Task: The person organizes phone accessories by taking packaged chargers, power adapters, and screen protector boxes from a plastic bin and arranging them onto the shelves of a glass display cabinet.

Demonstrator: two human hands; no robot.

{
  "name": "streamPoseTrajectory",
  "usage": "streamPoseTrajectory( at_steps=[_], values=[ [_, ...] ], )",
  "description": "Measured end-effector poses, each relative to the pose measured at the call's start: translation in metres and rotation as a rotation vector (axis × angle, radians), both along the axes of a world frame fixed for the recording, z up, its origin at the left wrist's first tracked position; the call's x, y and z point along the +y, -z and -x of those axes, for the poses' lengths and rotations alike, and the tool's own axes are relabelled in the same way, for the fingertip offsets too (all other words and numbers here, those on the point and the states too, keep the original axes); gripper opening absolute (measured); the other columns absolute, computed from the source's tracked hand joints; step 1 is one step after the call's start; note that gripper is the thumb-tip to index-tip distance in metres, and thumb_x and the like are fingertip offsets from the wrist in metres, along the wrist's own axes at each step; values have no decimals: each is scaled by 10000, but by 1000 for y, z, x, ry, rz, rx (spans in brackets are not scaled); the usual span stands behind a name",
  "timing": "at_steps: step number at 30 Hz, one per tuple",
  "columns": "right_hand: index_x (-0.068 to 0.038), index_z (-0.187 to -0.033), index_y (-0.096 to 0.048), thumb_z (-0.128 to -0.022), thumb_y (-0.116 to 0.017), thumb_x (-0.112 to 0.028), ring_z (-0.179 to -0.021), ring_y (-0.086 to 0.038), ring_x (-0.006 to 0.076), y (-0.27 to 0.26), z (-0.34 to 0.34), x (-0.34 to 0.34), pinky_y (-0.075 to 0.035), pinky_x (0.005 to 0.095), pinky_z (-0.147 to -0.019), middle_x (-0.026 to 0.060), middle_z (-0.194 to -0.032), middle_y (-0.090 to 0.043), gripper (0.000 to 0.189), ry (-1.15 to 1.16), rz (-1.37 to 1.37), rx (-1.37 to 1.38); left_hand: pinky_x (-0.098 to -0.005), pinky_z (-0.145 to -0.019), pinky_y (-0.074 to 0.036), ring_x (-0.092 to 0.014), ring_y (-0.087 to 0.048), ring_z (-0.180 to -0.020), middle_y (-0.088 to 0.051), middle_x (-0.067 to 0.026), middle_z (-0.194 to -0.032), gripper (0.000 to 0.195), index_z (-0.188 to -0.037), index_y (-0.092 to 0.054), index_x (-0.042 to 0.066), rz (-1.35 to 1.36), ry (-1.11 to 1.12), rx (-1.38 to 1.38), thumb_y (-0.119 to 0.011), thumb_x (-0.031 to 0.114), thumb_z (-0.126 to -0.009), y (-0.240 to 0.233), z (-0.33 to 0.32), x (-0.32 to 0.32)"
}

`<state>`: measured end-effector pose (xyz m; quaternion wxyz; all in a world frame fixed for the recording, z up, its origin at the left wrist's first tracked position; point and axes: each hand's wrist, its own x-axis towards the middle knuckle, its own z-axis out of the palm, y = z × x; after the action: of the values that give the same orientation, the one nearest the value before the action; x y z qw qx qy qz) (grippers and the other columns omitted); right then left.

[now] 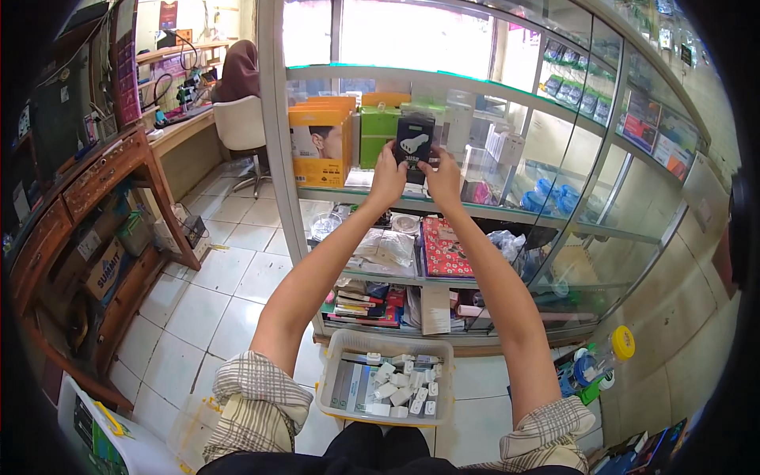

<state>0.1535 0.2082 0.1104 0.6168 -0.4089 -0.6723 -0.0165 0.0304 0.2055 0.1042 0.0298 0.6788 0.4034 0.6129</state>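
Note:
Both my hands hold a black product box (414, 142) upright in front of the middle shelf of a glass display cabinet. My left hand (389, 177) grips its lower left side and my right hand (442, 177) its lower right side, thumbs on the front face. Just behind it stand green boxes (379, 135), with orange boxes (320, 145) to their left. White boxes (459, 122) are to the right on that shelf. On the floor below, a clear plastic bin (385, 419) holds several white chargers (401, 395) and flat boxes.
Glass shelf edges (380, 199) and the cabinet's metal post (279, 130) are close to my arms. Plastic jars (617, 350) stand at the right. A wooden desk (107, 172) is at the left. Farther back, a person (238, 71) sits on a white chair (238, 124).

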Motion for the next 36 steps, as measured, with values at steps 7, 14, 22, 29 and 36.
streamPoseTrajectory(
  at_steps=[7, 14, 22, 29, 36],
  values=[
    [47, -1146, -382, -676, -665, -144, -1057, -418, 355, 2, -6, 17, -341, 382, -901, 234, -1120, -432, 581, -101, 46, 30, -375, -873, -362, -358, -472, -1030, -480, -263, -1075, 432, -1155, -337, -74, 91, 86, -114, -498, 121, -805, -2, -8, 10],
    [37, -1286, -224, -781, -604, -263, -1138, -392, 250, -9, -8, 15, -303, 315, -937, 196, -1255, -375, 699, -495, 342, 47, -410, -859, -363, -398, -466, -1003, -472, -280, -1066, 429, -1148, -362, -72, 82, 76, -118, -494, 147, -803, 0, -7, 7],
    [-6, -1305, -205, -826, -548, -206, -1058, -459, 211, -5, -23, 26, -351, 285, -886, 139, -1244, -394, 623, -641, 422, 143, -434, -846, -371, -427, -461, -984, -472, -286, -1070, 456, -1175, -346, -70, 15, 105, -44, -498, 105, -783, 2, -10, 7],
    [-15, -1291, -239, -835, -534, -209, -1067, -437, 188, -16, -18, 5, -345, 276, -887, 128, -1221, -411, 577, -662, 494, 137, -377, -899, -344, -390, -441, -1072, -450, -306, -1119, 548, -1239, -221, -103, 218, 170, -56, -461, 160, -822, -9, -15, -9],
    [-12, -1287, -248, -820, -560, -258, -1071, -441, 203, -6, -30, 18, -338, 278, -897, 143, -1218, -413, 614, -651, 464, 153, -376, -894, -349, -385, -447, -1070, -459, -290, -1118, 511, -1249, -236, -59, 196, 211, -83, -441, 166, -839, -6, -15, -4]
  ],
)
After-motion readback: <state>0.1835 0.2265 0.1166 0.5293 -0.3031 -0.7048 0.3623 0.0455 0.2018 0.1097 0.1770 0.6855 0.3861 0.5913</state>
